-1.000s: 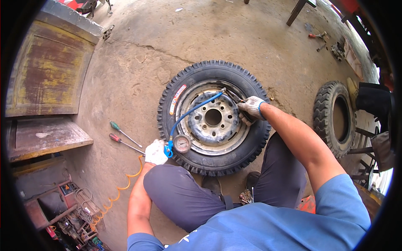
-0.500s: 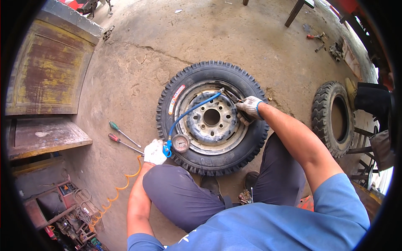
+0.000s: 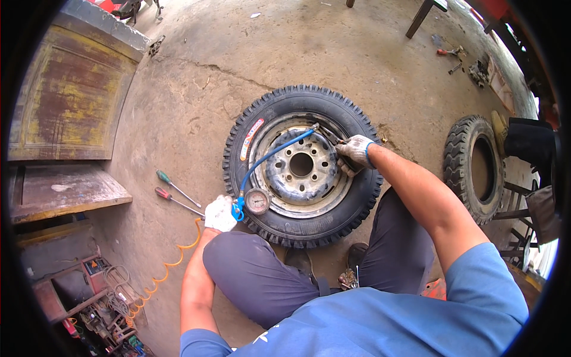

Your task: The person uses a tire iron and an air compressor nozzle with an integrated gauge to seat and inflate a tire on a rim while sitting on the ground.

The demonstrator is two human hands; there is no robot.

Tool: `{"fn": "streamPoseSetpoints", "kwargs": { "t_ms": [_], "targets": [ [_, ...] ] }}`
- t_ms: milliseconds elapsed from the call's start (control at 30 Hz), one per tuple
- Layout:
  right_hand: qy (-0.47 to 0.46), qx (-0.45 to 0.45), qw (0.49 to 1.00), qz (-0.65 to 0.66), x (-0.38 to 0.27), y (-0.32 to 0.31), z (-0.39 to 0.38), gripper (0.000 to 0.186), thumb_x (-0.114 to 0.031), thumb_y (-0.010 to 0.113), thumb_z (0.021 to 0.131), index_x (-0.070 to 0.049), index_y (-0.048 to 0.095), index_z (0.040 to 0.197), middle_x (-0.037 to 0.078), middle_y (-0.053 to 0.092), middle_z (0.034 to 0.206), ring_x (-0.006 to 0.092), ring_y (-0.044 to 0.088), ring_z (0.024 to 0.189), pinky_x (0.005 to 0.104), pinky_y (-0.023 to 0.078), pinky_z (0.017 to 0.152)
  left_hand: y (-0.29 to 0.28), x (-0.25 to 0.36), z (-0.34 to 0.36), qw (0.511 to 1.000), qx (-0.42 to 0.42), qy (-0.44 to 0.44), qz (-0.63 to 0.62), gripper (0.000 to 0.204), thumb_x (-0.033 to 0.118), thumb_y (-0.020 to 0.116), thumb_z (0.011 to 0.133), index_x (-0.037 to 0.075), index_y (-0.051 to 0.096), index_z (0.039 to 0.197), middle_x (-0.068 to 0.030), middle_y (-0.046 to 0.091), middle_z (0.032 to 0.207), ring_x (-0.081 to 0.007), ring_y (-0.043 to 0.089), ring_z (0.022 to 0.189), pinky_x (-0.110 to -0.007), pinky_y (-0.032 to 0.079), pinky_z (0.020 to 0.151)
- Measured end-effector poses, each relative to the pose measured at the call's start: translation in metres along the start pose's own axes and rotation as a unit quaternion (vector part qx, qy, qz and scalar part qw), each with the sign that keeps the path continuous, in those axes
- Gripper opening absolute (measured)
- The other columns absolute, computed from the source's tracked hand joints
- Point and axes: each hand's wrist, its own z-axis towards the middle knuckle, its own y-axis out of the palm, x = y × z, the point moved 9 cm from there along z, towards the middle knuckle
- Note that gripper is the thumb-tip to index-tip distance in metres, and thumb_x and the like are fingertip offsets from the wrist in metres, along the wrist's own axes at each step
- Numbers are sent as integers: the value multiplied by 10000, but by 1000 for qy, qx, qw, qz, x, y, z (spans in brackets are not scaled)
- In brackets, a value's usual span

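A black, chunky-treaded tire (image 3: pixel 303 232) on a worn steel wheel rim (image 3: pixel 285 193) lies flat on the floor in front of me. My left hand (image 3: pixel 220 213), in a white glove, is closed around a blue tire inflator (image 3: pixel 238 209) at the tire's near left edge. The inflator's round pressure gauge (image 3: pixel 257 202) rests over the sidewall. From it a blue hose (image 3: pixel 265 157) arcs across the rim to a metal end at the far side. My gloved right hand (image 3: pixel 355 151) grips pliers (image 3: pixel 328 134), whose jaws reach that hose end; the exact contact is too small to tell.
Two screwdrivers, one green-handled (image 3: pixel 163 177) and one red-handled (image 3: pixel 162 193), lie on the left. An orange coiled air hose (image 3: pixel 156 284) runs to cluttered tools under a wooden cabinet (image 3: pixel 71 101). At right, another tire (image 3: pixel 474 169) stands beside a person's leg (image 3: pixel 526 143).
Almost nothing differs. Both hands keep their hold on the inflator and the pliers, and the whole view has shifted very slightly.
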Motion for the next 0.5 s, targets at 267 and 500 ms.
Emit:
{"fn": "streamPoseSetpoints", "kwargs": {
  "t_ms": [267,500],
  "targets": [
    [1,-15,1000,-9,1,-2,0,279,-280,588,1054,-25,633,948,110,652,751,261,627,580,427,554,511,-4,14,2,997,-24,69,14,167,235,636,864,77,643,916,-175,643,910,-367,687,795,-475,551,701],
    [5,-16,1000,-12,-1,1,-6,279,-282,595,1049,-29,639,942,102,656,746,251,618,559,424,555,514,7,32,-7,992,-90,88,28,196,236,631,868,65,651,960,-190,640,944,-379,688,827,-478,554,715]
  ]
}}
